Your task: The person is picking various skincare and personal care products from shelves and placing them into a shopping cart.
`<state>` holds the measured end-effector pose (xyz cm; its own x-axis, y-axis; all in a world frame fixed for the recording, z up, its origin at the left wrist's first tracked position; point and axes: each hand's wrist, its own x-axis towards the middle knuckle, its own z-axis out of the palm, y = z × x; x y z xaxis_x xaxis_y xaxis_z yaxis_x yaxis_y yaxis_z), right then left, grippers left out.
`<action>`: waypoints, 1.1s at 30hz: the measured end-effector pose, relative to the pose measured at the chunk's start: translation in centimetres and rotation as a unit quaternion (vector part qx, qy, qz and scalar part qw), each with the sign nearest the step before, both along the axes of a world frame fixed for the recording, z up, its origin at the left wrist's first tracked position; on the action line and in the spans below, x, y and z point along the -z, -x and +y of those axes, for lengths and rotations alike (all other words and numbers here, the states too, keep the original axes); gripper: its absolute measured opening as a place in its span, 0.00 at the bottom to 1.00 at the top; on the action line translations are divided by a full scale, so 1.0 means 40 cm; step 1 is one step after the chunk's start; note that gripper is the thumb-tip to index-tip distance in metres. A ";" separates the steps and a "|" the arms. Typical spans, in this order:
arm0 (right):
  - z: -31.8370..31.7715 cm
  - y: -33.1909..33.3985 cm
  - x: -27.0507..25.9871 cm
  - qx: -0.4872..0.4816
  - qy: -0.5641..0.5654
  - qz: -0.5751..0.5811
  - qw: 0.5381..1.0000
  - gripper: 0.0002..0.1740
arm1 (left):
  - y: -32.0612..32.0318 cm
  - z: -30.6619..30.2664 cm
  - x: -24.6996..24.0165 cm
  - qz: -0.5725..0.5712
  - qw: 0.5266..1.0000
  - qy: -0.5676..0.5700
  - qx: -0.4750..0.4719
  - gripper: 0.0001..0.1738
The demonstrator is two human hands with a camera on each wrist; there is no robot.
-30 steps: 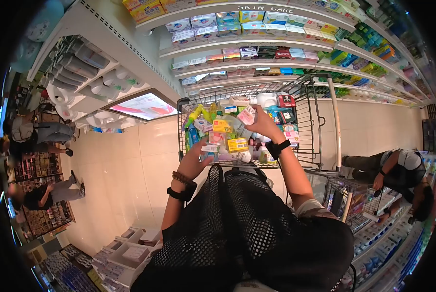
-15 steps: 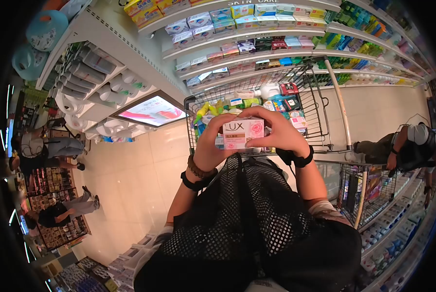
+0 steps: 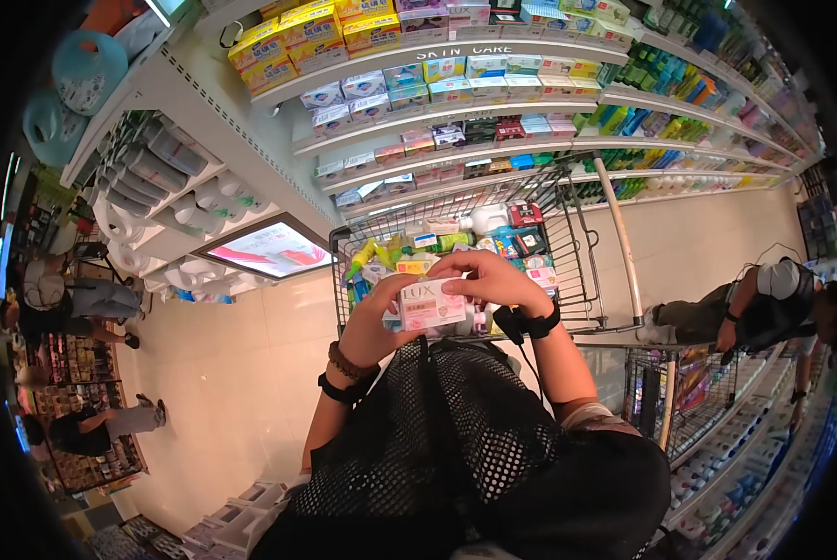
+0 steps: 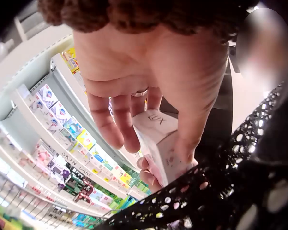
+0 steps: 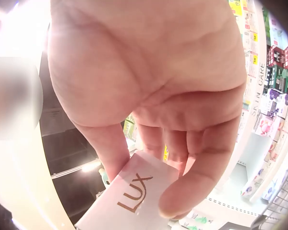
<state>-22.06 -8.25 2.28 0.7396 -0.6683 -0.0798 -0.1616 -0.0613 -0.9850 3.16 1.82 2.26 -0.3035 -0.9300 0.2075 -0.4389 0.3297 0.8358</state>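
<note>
A pink-and-white LUX soap box (image 3: 432,308) is held up over the near side of the cart, its rose-printed face tilted toward the head camera. My left hand (image 3: 381,319) grips its left end. In the left wrist view the thumb lies along one side of the soap box (image 4: 158,139), with the fingers on the other. My right hand (image 3: 498,282) holds the right end, index finger over the top edge. The right wrist view shows that hand (image 5: 149,76) above the LUX-marked end of the soap box (image 5: 137,191), thumb and fingers on its sides.
Beneath the hands stands a wire shopping cart (image 3: 568,229) full of bottles and boxes. Ahead are SKIN CARE shelves (image 3: 521,98) of boxed soap. A lit screen (image 3: 267,254) is at left. Another person (image 3: 745,303) stands at right by a second cart (image 3: 684,397).
My right hand brought the soap box out from over the cart's load, and my left hand left the goods to join it. Since half a second ago the box has tilted slightly.
</note>
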 end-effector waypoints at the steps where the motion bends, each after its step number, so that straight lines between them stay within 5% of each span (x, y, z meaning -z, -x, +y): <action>1: -0.012 0.001 0.008 -0.014 -0.003 -0.001 1.000 0.19 | -0.001 0.001 0.003 0.012 0.999 -0.031 -0.003 0.48; 7: -0.094 -0.012 0.005 -0.115 0.006 0.053 0.992 0.23 | -0.021 -0.018 0.048 0.031 0.999 -0.014 0.010 0.50; 10: -0.182 0.003 -0.023 -0.110 0.148 0.122 0.975 0.24 | -0.011 -0.025 0.038 0.033 0.997 -0.024 -0.070 0.52; 11: -0.219 0.016 -0.051 -0.049 0.110 0.144 0.982 0.25 | -0.025 -0.024 0.043 0.012 0.995 -0.042 -0.086 0.53; 13: -0.327 0.052 -0.101 0.099 0.250 0.205 0.941 0.28 | -0.062 -0.019 0.087 -0.021 0.992 -0.004 -0.122 0.53; 14: -0.404 0.080 -0.081 0.189 0.400 0.153 0.884 0.29 | -0.082 -0.015 0.115 -0.055 0.986 0.031 -0.156 0.53; 16: -0.536 0.100 -0.175 0.302 0.502 0.106 0.803 0.31 | -0.103 0.002 0.131 -0.045 0.984 0.023 -0.174 0.53; 18: -0.686 0.124 -0.235 0.341 0.610 0.052 0.713 0.24 | -0.104 0.025 0.102 0.028 0.970 -0.098 -0.222 0.53; 23: -0.874 0.125 -0.321 0.301 0.653 0.061 0.692 0.23 | -0.128 0.072 0.116 0.001 0.952 -0.114 -0.285 0.51; 33: -1.010 0.090 -0.306 0.234 0.679 0.139 0.682 0.23 | -0.149 0.117 0.144 -0.024 0.940 -0.143 -0.309 0.49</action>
<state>-25.65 -48.66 14.52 0.5033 -0.4219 0.7541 -0.6444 -0.7647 0.0022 9.11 6.51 -3.50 0.3113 -0.9471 -0.0774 -0.5120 -0.2358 0.8260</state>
